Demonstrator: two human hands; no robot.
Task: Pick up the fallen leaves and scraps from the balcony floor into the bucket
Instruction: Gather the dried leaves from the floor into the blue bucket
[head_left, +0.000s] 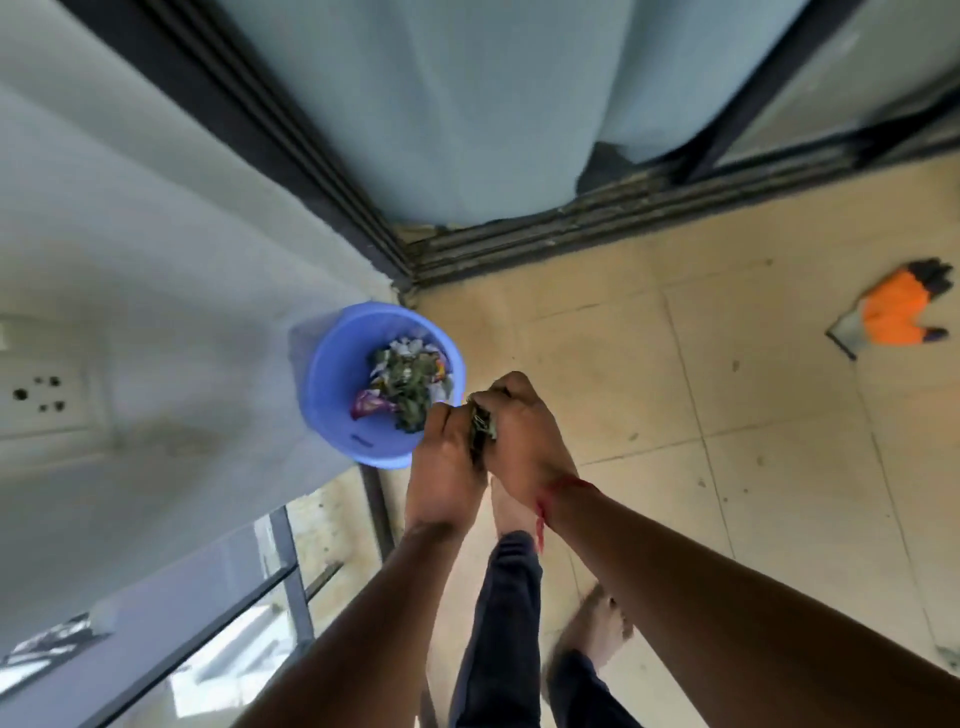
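Head view: the left hand (447, 467) and right hand (522, 431) are pressed together, both clasping a clump of leaves (482, 428) at the near rim of the bucket (332, 364), which is part filled. If they let go here, bits could fall outside onto the floor (675, 415), since the clump hangs at the edge and not over the middle. The hands hide most of the clump. Dark specks on the tiles may be scraps or stains. A glove (893, 312) lies well apart.
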